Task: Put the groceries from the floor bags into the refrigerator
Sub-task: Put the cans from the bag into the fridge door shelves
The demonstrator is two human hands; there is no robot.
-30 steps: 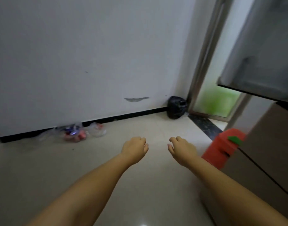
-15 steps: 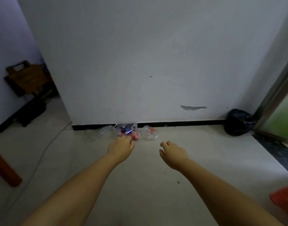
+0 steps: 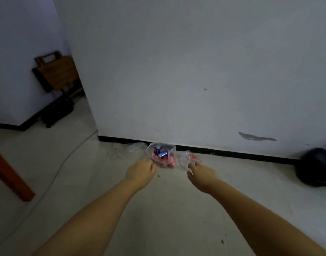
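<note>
At frame centre, a clear plastic bag (image 3: 162,155) containing red items and a blue can rests on the pale tiled floor (image 3: 158,209) against the wall. Left hand (image 3: 141,172) loosely curled, empty; right hand (image 3: 202,174) relaxed, empty.

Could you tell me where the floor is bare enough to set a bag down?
Bare tile lies between the clear bags and the black bag, and near the camera, under both forearms. It is crowded along the baseboard by the clear bags, and a cord crosses the left.
</note>
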